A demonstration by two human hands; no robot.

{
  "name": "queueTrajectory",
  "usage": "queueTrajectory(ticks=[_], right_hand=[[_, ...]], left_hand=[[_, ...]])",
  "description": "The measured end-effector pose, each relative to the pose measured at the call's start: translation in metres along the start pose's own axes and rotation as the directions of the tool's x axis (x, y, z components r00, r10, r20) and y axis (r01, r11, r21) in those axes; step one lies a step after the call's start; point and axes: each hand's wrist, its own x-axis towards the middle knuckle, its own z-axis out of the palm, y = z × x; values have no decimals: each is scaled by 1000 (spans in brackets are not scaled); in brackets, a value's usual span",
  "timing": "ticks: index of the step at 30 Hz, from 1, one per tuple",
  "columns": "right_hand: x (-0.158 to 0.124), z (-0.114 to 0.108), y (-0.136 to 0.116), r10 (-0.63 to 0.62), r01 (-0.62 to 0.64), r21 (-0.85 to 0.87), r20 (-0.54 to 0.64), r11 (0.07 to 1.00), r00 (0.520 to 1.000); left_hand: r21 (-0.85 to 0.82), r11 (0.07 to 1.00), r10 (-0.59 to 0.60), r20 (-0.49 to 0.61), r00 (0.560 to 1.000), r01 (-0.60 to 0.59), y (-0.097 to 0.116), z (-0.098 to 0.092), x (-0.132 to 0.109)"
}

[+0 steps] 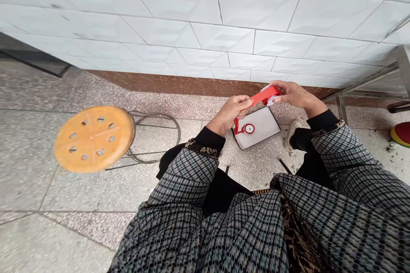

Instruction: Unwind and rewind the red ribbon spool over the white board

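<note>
My right hand point(293, 95) grips a roll of red ribbon point(268, 95) on a white spool. My left hand point(232, 113) pinches the strip of ribbon point(256, 100) drawn from that roll, and the strip runs taut between my hands. Below my left fist, a short red end point(236, 126) curls down towards a white card point(265, 130) with a dark border, which lies on the floor. A small red ring point(248, 128) rests on the card. Neither hand touches the card, as far as I can tell.
An orange round stool seat point(93, 138) with several holes stands on wire legs to the left. A tiled wall point(205, 21) rises ahead above a brown skirting. A shoe point(292, 133), a metal frame point(397, 81) and a red-and-yellow object point(401, 133) are to the right.
</note>
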Motion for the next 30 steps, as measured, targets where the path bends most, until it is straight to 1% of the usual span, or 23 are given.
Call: queueTrajectory(ticks=[4, 8, 10, 13, 16, 19, 21, 23, 27, 30], right_hand=[[-1, 7, -4, 12, -14, 180, 9, 984, 1000], [1, 16, -2, -16, 0, 327, 47, 945, 999], [2, 19, 0, -29, 8, 353, 54, 936, 998], [3, 20, 1, -17, 3, 349, 36, 937, 999], [1, 19, 0, 9, -16, 336, 23, 942, 1000], [1, 20, 0, -5, -7, 348, 33, 937, 999], [2, 21, 1, -19, 2, 370, 42, 929, 999], [3, 22, 3, -16, -1, 392, 41, 920, 999], [5, 28, 7, 15, -22, 460, 19, 888, 1000], [6, 34, 10, 48, -41, 520, 0, 853, 999]], left_hand=[[-16, 1000, 19, 13, 1000, -19, 0, 1, 0], [-38, 999, 34, 25, 999, -33, -3, 3, 2], [-45, 999, 25, 39, 999, -23, -5, 4, 4], [-76, 997, 32, 46, 998, -29, -8, 5, 5], [-98, 994, 51, 21, 998, -49, -9, 4, 6], [-88, 996, 25, -6, 1000, -26, -8, 4, 6], [-75, 997, 11, -24, 1000, -12, -7, 4, 5], [-61, 998, 21, -31, 999, -23, -7, 6, 5], [-60, 997, 39, 0, 999, -39, -12, 11, 5], [-96, 995, -8, 9, 1000, 9, -14, 15, 6]])
